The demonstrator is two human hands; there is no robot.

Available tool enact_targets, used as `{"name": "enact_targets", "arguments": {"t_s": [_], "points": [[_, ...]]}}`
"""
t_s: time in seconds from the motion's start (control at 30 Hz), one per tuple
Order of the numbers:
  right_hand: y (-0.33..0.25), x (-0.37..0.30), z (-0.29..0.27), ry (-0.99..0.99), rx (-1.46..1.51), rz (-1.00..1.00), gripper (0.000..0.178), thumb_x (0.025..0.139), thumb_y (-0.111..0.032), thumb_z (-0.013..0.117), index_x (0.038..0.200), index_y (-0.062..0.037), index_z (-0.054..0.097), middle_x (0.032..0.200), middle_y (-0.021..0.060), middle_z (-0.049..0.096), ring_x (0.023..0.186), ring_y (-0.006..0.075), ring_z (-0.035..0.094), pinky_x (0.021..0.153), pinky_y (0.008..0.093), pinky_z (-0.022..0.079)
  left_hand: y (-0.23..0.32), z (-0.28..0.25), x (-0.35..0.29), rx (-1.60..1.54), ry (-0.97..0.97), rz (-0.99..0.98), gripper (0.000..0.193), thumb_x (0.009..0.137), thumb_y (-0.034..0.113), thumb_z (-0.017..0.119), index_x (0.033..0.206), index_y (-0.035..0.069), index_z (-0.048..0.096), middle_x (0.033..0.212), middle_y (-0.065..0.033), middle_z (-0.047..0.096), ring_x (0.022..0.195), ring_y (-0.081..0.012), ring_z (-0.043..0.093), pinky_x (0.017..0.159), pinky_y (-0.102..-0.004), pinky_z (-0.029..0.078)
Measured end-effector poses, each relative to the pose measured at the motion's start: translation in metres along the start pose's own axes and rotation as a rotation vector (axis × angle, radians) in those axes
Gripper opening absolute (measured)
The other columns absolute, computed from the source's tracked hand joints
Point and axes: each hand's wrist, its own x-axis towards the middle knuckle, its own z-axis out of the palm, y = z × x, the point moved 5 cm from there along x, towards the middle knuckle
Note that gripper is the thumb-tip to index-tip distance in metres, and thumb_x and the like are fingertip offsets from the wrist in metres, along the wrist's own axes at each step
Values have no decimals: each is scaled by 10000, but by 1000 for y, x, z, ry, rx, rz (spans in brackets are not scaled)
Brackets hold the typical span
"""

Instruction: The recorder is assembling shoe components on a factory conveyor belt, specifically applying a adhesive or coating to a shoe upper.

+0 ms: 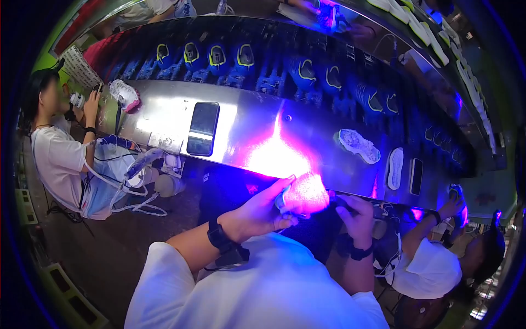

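My left hand (255,213) is closed around a shoe (304,197), held just off the near edge of the metal bench. Its rounded end glows pink-white under a strong violet light, which washes out the detail. Close to the shoe's right side is my right hand (357,219), its fingers curled. A small dark shape sits by those fingertips, but what they grip cannot be made out. On the bench (241,118) beyond my hands lies a bright pink-white patch of light.
A phone (203,129) lies ahead to the left. A pale shoe sole (359,146), another sole (394,169) and a second phone (416,176) lie rightward. Several blue shoes (217,56) line the dark conveyor behind. Co-workers sit left (60,148) and right (430,268).
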Motion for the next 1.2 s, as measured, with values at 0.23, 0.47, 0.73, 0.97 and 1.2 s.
{"name": "enact_targets", "arguments": {"t_s": [0.23, 0.47, 0.73, 0.97, 1.2], "points": [[-18, 28, 19, 198, 7, 31, 333, 872, -140, 816, 1154, 19, 740, 918, 115, 734, 825, 189, 684, 784, 311, 527, 67, 21, -2, 1003, 128, 441, 754, 907, 240, 763, 1527, -5, 410, 1410, -116, 583, 1310, -241, 569, 1136, -413, 439], [17, 6, 29, -60, 126, 14, 353, 904, -45, 760, 1243, 28, 695, 1037, 92, 730, 881, 181, 678, 818, 318, 542, 132, 58, -8, 1399, 389, 776, 753, 877, 91, 803, 1520, -34, 432, 1300, -110, 659, 1189, -180, 626, 1057, -351, 494], [69, -5, -6, 218, 629, 414, 468, 992, 5, 593, 1457, -1, 531, 1077, 72, 699, 693, 62, 567, 532, 192, 436, 287, 74, 67, 2160, 1102, 756, 828, 909, 547, 695, 1392, -100, 512, 1114, -291, 720, 1033, -400, 727, 932, -452, 566], [88, -12, -19, 283, 570, 465, 528, 981, 40, 565, 1500, -30, 500, 1072, 73, 696, 659, 64, 573, 472, 192, 405, 399, 89, 133, 2482, 1501, 683, 586, 907, 540, 644, 1132, 4, 716, 1105, -232, 741, 1044, -405, 720, 880, -478, 581], [121, -18, -32, 349, 580, 544, 519, 983, 45, 554, 1493, -33, 505, 1057, 73, 695, 649, 59, 552, 497, 188, 406, 387, 93, 157, 2616, 1591, 1032, 499, 886, 502, 681, 1013, 22, 729, 990, -210, 728, 912, -392, 726, 870, -523, 562]]}}
